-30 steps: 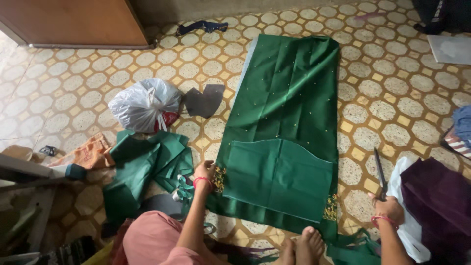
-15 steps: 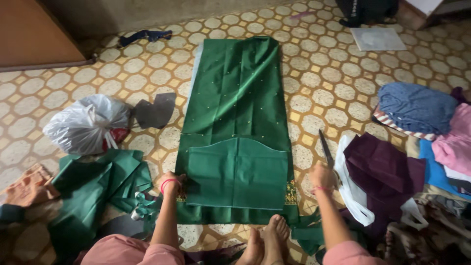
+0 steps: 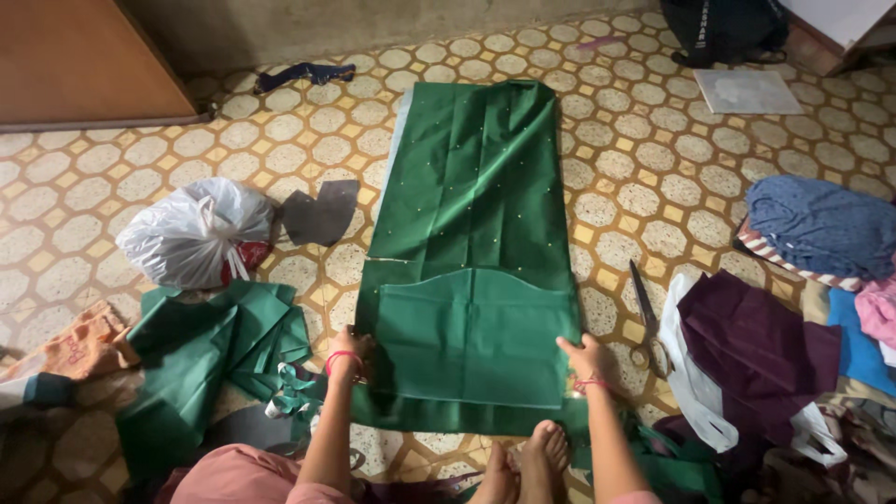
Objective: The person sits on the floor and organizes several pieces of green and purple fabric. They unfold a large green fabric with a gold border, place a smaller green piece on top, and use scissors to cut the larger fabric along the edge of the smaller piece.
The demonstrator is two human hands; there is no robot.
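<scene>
A long green cloth (image 3: 476, 187) with small dots lies flat on the tiled floor. A lighter green cut piece (image 3: 476, 336) with a curved top edge rests on its near end. My left hand (image 3: 349, 349) presses on the cloth's left edge beside that piece. My right hand (image 3: 586, 358) rests on the right edge, fingers spread on the fabric. A pair of scissors (image 3: 644, 317) lies on the floor just right of my right hand. My bare feet (image 3: 527, 462) touch the cloth's near edge.
A tied white plastic bag (image 3: 196, 233) and a dark grey fabric scrap (image 3: 322, 213) lie to the left. Crumpled green cloth (image 3: 210, 350) is at the near left. Maroon fabric (image 3: 761, 341) and folded blue clothes (image 3: 821, 224) are piled on the right.
My right hand has put the scissors down on the floor and moved onto the cloth's right edge. The view has shifted slightly.
</scene>
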